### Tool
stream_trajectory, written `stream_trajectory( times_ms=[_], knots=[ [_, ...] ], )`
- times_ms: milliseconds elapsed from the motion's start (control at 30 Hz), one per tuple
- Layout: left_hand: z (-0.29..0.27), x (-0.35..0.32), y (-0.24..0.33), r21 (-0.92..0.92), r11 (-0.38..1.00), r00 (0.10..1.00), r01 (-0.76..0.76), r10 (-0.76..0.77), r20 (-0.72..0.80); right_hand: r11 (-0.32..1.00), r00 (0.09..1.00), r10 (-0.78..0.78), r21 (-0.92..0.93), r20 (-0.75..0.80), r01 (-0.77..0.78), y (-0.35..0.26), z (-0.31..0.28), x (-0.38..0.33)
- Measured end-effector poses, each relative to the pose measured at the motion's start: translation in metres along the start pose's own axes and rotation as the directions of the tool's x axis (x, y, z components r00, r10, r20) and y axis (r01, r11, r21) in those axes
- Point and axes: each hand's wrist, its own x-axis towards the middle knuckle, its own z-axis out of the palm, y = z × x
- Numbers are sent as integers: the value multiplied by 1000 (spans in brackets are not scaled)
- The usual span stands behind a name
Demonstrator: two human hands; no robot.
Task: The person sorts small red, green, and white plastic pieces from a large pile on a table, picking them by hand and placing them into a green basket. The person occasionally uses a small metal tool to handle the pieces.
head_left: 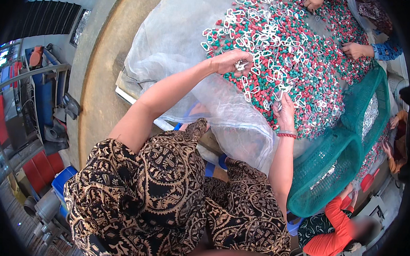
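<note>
- Over a heap of small red, green and white pieces [323, 80], the left hand [233, 61] curls its fingers around a whitish bunch [241, 64]; a loose curl should leave room for more.
- Near the heap's close edge, the right hand's [286, 111] fingers stand narrow; whether they grip anything, I cannot tell.
- Atop the heap lie white, elongated, open links [256, 61]; lifting 1 by its rim likely disturbs least.

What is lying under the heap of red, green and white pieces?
A pale mesh sheet shows at the left edge of the heap; what is under its middle is covered from view.
</note>
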Motion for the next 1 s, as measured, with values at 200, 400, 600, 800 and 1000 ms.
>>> stream_trajectory(
  times_ms=[200,400,600,800,1000],
  knots=[
    [6,9,-11,505,862,998,-42,17,55,986,996,-77,153,49,69,-11,6,-17],
    [4,16,-47,993,69,992,-92,95,85,868,924,-253,490,286,86,-38,14,-31],
    [7,11,-7,602,798,996,-25,70,-51,954,981,-44,-283,187,96,-41,28,-14],
    [30,-1,15,66,995,993,-73,66,101,176,905,-297,-914,304,365,3,53,13],
    [39,12,-32,847,250,883,-468,96,460,977,982,-176,-137,-74,164,-28,15,-12]
  ],
)
